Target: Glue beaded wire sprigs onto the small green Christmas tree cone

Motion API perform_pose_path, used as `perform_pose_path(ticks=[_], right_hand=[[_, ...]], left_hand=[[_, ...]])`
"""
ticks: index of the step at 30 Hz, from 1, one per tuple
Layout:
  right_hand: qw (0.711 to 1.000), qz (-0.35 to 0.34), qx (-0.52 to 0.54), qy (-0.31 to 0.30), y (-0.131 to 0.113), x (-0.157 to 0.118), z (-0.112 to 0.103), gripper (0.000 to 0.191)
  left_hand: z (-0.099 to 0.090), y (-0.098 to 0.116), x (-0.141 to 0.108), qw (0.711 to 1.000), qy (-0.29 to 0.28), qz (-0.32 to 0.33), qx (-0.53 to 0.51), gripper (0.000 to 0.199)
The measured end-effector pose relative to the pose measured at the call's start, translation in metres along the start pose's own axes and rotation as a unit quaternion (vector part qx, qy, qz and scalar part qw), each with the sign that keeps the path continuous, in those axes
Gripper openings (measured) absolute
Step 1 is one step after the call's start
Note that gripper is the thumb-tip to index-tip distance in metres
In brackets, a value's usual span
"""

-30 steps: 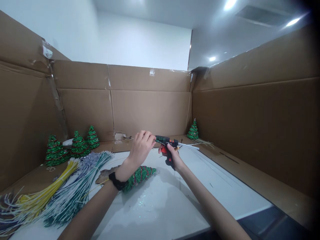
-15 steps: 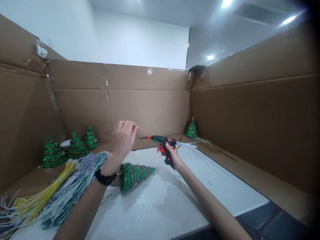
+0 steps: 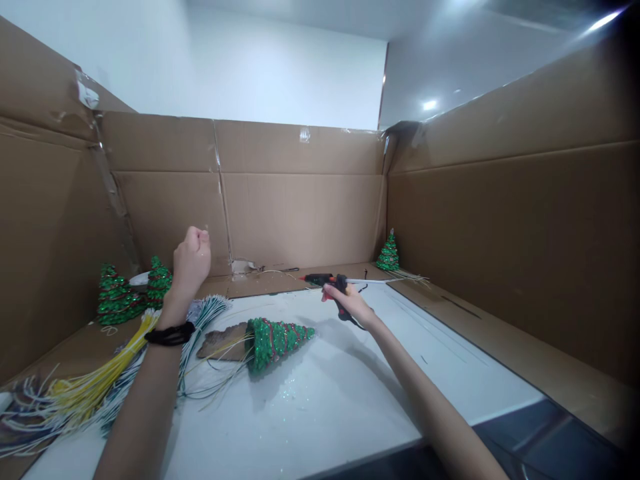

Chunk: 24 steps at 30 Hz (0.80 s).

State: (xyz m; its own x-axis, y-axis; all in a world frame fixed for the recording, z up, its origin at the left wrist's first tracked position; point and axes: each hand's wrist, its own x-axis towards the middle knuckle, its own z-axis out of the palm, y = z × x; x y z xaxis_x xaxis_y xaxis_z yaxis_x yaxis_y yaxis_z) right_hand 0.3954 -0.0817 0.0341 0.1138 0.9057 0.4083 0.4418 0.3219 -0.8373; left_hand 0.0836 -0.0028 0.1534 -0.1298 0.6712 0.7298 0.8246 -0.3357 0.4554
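My right hand (image 3: 351,304) grips a black and orange hot glue gun (image 3: 323,280) by its handle, nozzle pointing left, with a white glue stick (image 3: 375,281) out of its back end. My left hand (image 3: 193,262) is raised at the left, fingers pinched together. Whatever is between its fingertips is too small to make out. Below and between my hands, a green glittery miniature Christmas tree (image 3: 277,343) with red trim lies on its side, tip to the right. Thin wires (image 3: 225,363) trail from its base over a rough brown piece (image 3: 223,343).
Bundles of yellow wires (image 3: 100,373) and white-green wires (image 3: 210,310) lie at the left. Small trees (image 3: 116,297) stand behind them, and another tree (image 3: 389,252) stands in the far right corner. Cardboard walls (image 3: 305,207) surround the white board (image 3: 350,407).
My left hand has moved left and slightly up, away from the glue gun's nozzle. The glue gun has shifted slightly right and down in my right hand. The lying tree stays on the board.
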Motion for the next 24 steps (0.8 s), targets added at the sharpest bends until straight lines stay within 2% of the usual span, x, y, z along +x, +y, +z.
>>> perform_pose_path(ticks=[2, 4, 7, 11, 16, 19, 21, 23, 24], right_hand=[[0.988, 0.007, -0.151, -0.007, 0.008, 0.002, -0.006, 0.03], [0.963, 0.015, -0.269, -0.02, 0.02, 0.005, -0.01, 0.02], [0.924, 0.043, -0.371, -0.085, 0.041, 0.007, -0.015, 0.024], [0.902, 0.076, -0.396, -0.155, 0.059, 0.008, -0.025, 0.04], [0.892, 0.128, -0.383, -0.206, 0.06, 0.006, -0.042, 0.045], [0.896, 0.124, -0.384, -0.183, 0.046, 0.004, -0.045, 0.043], [0.919, 0.062, -0.369, -0.124, 0.028, 0.006, -0.038, 0.037], [0.956, -0.041, -0.287, -0.044, 0.003, 0.013, -0.021, 0.033], [0.97, -0.072, -0.231, -0.023, -0.011, 0.019, -0.009, 0.034]], left_hand=[[0.004, 0.002, -0.002, 0.999, -0.01, 0.02, 0.025, 0.025], [0.009, 0.004, -0.004, 0.998, -0.027, 0.051, 0.032, 0.029], [0.018, 0.004, -0.006, 0.993, -0.075, 0.09, -0.014, 0.034], [0.031, 0.009, -0.01, 0.962, -0.179, 0.107, -0.174, 0.031], [0.045, 0.022, -0.019, 0.905, -0.28, 0.09, -0.308, 0.026], [0.054, 0.024, -0.022, 0.888, -0.307, 0.086, -0.331, 0.02], [0.058, 0.024, -0.023, 0.884, -0.32, 0.076, -0.333, 0.021], [0.06, 0.026, -0.025, 0.882, -0.328, 0.069, -0.33, 0.024], [0.06, 0.026, -0.026, 0.882, -0.33, 0.068, -0.328, 0.026]])
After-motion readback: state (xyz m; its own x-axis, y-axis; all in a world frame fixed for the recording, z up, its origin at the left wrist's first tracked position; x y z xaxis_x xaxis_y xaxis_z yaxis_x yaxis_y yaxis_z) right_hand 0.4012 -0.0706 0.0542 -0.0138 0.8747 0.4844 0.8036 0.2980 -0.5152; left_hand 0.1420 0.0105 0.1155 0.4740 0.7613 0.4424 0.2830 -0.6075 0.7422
